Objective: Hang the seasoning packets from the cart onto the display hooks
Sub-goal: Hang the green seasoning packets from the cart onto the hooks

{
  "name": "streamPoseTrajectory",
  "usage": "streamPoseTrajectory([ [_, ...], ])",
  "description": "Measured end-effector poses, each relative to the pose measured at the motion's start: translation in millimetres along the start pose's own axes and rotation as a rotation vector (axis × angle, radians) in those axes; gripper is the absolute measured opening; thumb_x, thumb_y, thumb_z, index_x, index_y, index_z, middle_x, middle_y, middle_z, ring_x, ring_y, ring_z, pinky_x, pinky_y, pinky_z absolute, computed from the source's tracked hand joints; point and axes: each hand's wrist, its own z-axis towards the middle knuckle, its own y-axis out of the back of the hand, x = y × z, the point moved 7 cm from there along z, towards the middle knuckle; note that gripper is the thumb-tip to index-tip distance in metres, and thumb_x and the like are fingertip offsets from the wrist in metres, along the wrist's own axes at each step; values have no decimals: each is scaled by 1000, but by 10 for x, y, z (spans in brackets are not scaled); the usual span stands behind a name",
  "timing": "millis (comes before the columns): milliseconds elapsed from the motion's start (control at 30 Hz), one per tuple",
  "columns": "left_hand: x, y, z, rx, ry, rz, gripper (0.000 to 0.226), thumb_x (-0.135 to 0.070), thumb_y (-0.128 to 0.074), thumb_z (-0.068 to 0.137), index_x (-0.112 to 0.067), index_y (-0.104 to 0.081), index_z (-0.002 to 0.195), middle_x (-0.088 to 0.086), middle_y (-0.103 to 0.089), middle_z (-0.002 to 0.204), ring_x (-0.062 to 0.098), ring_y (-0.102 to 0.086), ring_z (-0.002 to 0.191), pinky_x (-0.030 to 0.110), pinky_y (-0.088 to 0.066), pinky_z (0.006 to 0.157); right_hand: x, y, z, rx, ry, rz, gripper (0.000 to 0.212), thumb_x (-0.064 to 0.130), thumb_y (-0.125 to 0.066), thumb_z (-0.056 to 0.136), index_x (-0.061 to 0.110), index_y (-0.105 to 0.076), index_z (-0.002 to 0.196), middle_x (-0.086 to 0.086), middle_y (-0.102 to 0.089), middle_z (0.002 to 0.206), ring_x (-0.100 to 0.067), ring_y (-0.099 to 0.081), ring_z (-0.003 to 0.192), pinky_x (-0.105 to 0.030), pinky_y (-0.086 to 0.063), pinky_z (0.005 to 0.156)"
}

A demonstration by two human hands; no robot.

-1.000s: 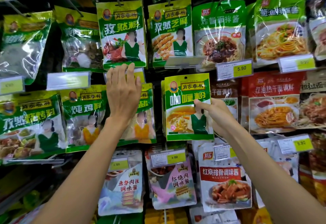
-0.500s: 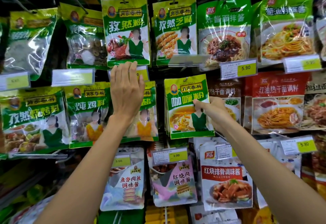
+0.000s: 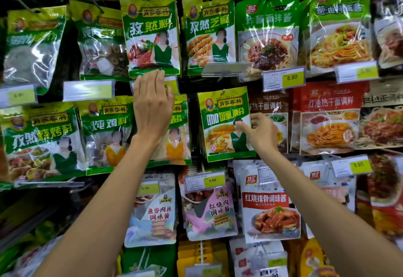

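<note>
A stack of green and yellow curry powder packets [image 3: 220,122] hangs on a display hook [image 3: 222,91] in the middle row. My right hand [image 3: 259,133] pinches the right edge of the front packet between thumb and fingers. My left hand [image 3: 152,102] lies flat, fingers straight, against the green packets [image 3: 178,137] on the hook to the left, its fingertips reaching a price tag [image 3: 172,85] above them. The cart is out of view.
Rows of hanging seasoning packets fill the rack: green cumin packets [image 3: 152,34] above, red noodle sauce packets [image 3: 327,119] to the right, pale sauce pouches [image 3: 209,211] below. Yellow price tags [image 3: 283,78] stick out on hook ends between the rows.
My right thumb has slid inward over the face of the curry packet. The left hand stays pressed on the packets to the left. The view has shifted slightly.
</note>
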Motion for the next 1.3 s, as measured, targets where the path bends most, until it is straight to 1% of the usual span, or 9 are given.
streamPoseTrajectory([
  [133, -165, 149, -74, -36, -31, -23, 37, -9, -47, 94, 6, -51, 129, 22, -57, 127, 35, -53, 120, 44, -34, 110, -50, 260, -190, -59, -9, -30, 20, 12, -62, 93, 3, -59, 110, -4, -61, 95, -13, -54, 85, -21, -46, 74],
  [300, -836, 271, -669, -8, -83, -269, 25, -3, -49, 93, 6, -59, 114, 22, -63, 109, 36, -57, 104, 42, -40, 97, -245, 786, -640, -56, -16, -27, 15, 16, -55, 98, 7, -63, 107, -1, -63, 92, -13, -60, 85, -23, -51, 74],
  [433, -1674, 176, -1603, 312, 99, -638, 24, -10, -44, 97, 3, -64, 101, 17, -64, 93, 32, -59, 88, 34, -42, 80, -747, 1338, -1376, -25, -90, -103, 18, 22, -50, 100, 13, -66, 97, 8, -64, 80, 2, -60, 68, -12, -49, 60],
  [600, -2939, 148, -2982, 885, 431, -1071, 22, -21, -41, 102, -13, -62, 99, -9, -51, 68, 8, -47, 57, 19, -33, 57, -1793, 2157, -2620, -28, -448, -147, 27, 19, -49, 100, 6, -68, 86, -8, -68, 76, -23, -64, 72, -33, -49, 68],
  [700, -3668, 258, -3613, 1098, 448, -1161, 23, -17, -43, 101, -8, -63, 93, 2, -54, 62, 14, -49, 54, 29, -32, 52, -2286, 2663, -3385, -116, -664, -230, 24, 14, -51, 99, 4, -67, 84, -7, -68, 76, -9, -62, 68, -23, -44, 66],
  [833, -4545, 433, -4351, 1386, 368, -1270, 23, -8, -45, 99, 3, -65, 97, 8, -61, 73, 14, -51, 62, 27, -32, 60, -2775, 3187, -4347, -201, -918, -377, 31, 15, -50, 99, 6, -67, 75, -8, -63, 70, -21, -59, 73, -33, -35, 65],
  [1033, -5558, 697, -5491, 1799, 73, -1334, 25, -15, -41, 102, -14, -55, 80, 17, -56, 68, 23, -46, 59, 27, -32, 54, -3326, 3711, -5728, -541, -1291, -399, 32, 14, -49, 99, -10, -66, 88, -30, -68, 89, -40, -65, 87, -49, -50, 80],
  [1133, -5913, 850, -6006, 1936, -111, -1328, 25, -16, -42, 102, -5, -55, 84, 24, -56, 75, 31, -54, 65, 41, -40, 62, -3480, 3826, -6326, -689, -1446, -429, 35, 11, -48, 99, -16, -61, 80, -35, -64, 82, -36, -64, 78, -47, -48, 72],
  [1300, -6345, 931, -6783, 2051, -289, -1285, 16, -5, -45, 98, -2, -57, 88, 21, -52, 74, 19, -41, 56, 26, -25, 54, -3846, 3817, -7009, -736, -1591, -537, 49, 6, -49, 95, 17, -32, 51, 0, -30, 49, -20, -31, 52, -32, -19, 55],
])
